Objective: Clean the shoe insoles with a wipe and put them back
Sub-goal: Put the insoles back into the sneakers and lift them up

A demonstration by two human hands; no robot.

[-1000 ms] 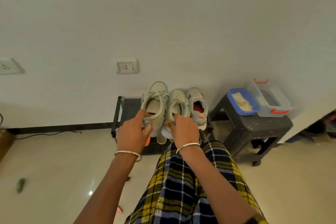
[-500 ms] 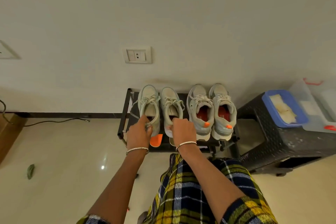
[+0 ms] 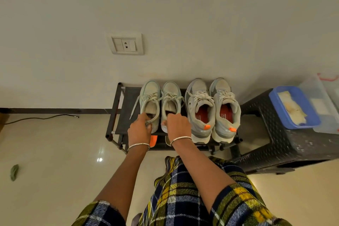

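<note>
The black stool (image 3: pixel 275 152) stands well to the right of my right hand (image 3: pixel 177 124), and the shoe rack (image 3: pixel 117 115) lies under both hands. Just right of that hand sits the grey pair (image 3: pixel 211 101), red insoles (image 3: pixel 202 114) inside. My left hand (image 3: pixel 139 130) curls round the heel of the left pale shoe (image 3: pixel 150 97), my right hand round the heel of the right pale shoe (image 3: pixel 171 97).

Dim, warm indoor light, bright glare spot on the glossy floor (image 3: pixel 55 161), soft shadows beneath the stool (image 3: pixel 275 134) and rack (image 3: pixel 128 108), wide-angle bending at edges, mild softness overall.
</note>
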